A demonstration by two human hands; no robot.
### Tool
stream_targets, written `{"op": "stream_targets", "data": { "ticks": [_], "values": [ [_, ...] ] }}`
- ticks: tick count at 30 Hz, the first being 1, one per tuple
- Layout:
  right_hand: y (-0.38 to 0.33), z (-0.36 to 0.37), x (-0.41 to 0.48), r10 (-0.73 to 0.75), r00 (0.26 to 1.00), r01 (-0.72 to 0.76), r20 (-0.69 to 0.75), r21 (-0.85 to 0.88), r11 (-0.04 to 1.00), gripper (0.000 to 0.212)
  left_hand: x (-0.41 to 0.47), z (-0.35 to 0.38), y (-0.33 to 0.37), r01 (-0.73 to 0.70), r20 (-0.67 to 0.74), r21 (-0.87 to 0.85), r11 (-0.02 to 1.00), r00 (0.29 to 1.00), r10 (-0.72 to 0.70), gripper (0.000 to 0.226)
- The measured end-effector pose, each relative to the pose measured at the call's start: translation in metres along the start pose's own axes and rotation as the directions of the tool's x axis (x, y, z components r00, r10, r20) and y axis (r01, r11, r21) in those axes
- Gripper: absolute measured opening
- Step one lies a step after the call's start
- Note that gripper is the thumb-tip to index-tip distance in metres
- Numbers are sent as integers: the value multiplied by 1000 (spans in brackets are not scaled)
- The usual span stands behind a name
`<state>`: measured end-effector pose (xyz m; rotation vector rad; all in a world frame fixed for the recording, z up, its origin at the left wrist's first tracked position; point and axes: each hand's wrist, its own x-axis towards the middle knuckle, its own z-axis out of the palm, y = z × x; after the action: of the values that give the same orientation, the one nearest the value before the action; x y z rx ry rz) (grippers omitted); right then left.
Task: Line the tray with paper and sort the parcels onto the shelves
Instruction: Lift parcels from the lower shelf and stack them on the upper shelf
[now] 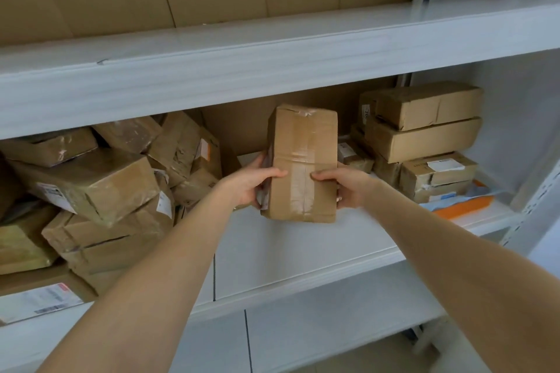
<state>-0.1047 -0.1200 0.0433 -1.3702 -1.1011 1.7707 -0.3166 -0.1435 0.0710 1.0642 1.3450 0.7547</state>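
Both hands on the parcel (303, 160) now, left hand (251, 183) and right hand (345, 186) gripping its lower half, fingers (340, 199) curled round the sides and thumbs pressed on the taped front. It stands upright over the bare stretch of shelf (303, 254), between the tumbled pile (100, 188) on the left and the neat stack (424, 136) on the right. Whether it's touching down, I can't tell. Best bet: set the base flat, slide it back and nudge it towards the stack, well away from that loose heap.
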Motion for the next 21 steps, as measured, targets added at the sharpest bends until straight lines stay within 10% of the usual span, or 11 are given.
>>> {"op": "stream_targets", "data": {
  "ticks": [21],
  "values": [
    [10, -136, -139, -75, 997, 71, -19, -161, 984, 60, -83, 169, 11, -104, -47, 423, 900, 990, 136, 95]
  ]
}}
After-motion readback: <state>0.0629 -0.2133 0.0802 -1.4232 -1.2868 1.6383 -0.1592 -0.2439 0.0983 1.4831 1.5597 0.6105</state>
